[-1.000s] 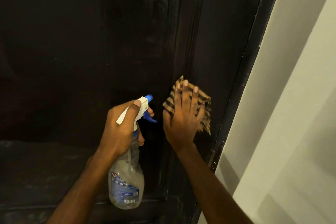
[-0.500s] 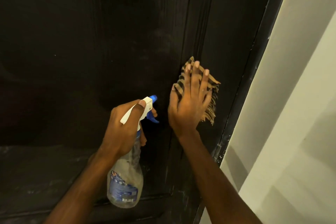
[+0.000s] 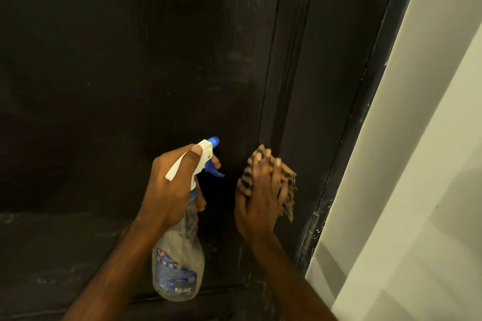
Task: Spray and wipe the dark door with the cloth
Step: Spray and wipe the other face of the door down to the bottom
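The dark door (image 3: 156, 60) fills most of the view, with a raised moulding running down its right part. My left hand (image 3: 172, 185) grips the neck of a clear spray bottle (image 3: 180, 263) with a white and blue trigger head, nozzle pointing at the door. My right hand (image 3: 260, 198) presses a tan and dark striped cloth (image 3: 288, 190) flat against the door's right stile, fingers straight and spread. Most of the cloth is hidden under the hand.
The black door frame (image 3: 365, 112) runs diagonally along the door's right edge, with white specks low down. A pale wall (image 3: 430, 164) lies to the right of it. A horizontal rail (image 3: 65, 242) crosses the door's lower part.
My right hand rose with the cloth along the stile half a second ago and has now slid back down. The left hand and bottle stayed about where they were.
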